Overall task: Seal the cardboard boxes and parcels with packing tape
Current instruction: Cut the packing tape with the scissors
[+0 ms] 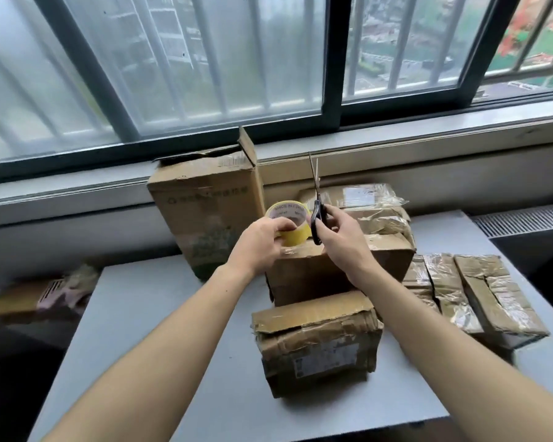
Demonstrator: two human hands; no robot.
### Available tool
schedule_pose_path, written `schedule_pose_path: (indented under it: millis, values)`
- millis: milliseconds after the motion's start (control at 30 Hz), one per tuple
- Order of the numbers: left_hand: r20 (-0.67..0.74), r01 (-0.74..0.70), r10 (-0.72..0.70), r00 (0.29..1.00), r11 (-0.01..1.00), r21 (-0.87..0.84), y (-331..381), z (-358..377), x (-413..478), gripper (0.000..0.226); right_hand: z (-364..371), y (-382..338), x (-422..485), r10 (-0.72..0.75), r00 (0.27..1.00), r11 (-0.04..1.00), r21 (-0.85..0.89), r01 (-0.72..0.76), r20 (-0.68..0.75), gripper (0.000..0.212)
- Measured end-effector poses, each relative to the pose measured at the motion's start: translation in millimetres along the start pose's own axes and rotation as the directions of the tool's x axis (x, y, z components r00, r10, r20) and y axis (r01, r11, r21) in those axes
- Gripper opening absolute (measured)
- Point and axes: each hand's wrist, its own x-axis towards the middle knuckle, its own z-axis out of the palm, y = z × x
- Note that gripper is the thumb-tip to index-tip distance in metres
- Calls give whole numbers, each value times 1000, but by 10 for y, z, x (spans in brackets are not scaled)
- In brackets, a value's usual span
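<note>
I see left hand (262, 240) gripping yellow tape roll (289, 223) | right hand (340, 239) clamped on scissors (316, 212), blades up, slightly parted | both over middle box (304, 275) | grey table (160, 314)

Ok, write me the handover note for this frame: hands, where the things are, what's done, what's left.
Left hand grips the yellow tape roll over the middle box.
Right hand holds the scissors, blades slightly apart, tips up.
Done: the parcels at right and the near box look taped already.
Left: finish the middle box; the tall box by the window has an open flap.
</note>
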Motion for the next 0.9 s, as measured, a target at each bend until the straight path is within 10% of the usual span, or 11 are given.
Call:
schedule_pose_path:
  millis: [400,533,700,900]
  values:
    - [-145,-405,396,907,913,-37,-159,99,-155,19,40,165,-528,83,977,991,-90,-103,-195,14]
    - [142,-243,268,953,955,-168,-42,133,-445,18,38,206,-702,97,976,989,-94,-117,-194,19]
    - [625,-134,-59,779,957,257,68,496,-645,107,-143,203,-840,75,981,990,-105,-95,-182,17]
    - [551,-33,-175,816,937,347,94,809,-797,83,-600,352,-1018,106,991,988,-100,-114,-82,31]
